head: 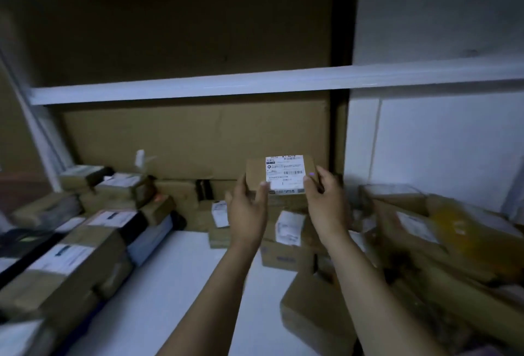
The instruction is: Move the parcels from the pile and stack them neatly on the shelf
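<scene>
Between the two hands, up above the stacks: holds a small brown parcel [283, 171], white label tilted toward the camera. Grips its left edge with the left hand [246, 208], thumb laid on the front face beside the label, fingers curled round behind. Clamps the right edge with the right hand [326, 199], thumb on the label's corner, fingers wrapped over the far side. Reaches both forearms forward and up, side by side, wrists bent slightly inward, palms facing each other across the box. Directly below the hands, looks down on more labelled parcels [286, 228] stacked on the white shelf [175, 284], just under the held one; cannot tell whether touching it. Left of the left hand, takes in a row of boxes [71, 256] running along the shelf toward the camera, blurred. Right of the right hand, catches a jumbled pile [402, 242] of cartons with a yellow packet [459, 228] on top, also blurred. Beyond the fingertips, meets a big cardboard sheet [184, 140] standing against the back, and above the hands a white shelf board [255, 86] crossing the frame.
</scene>
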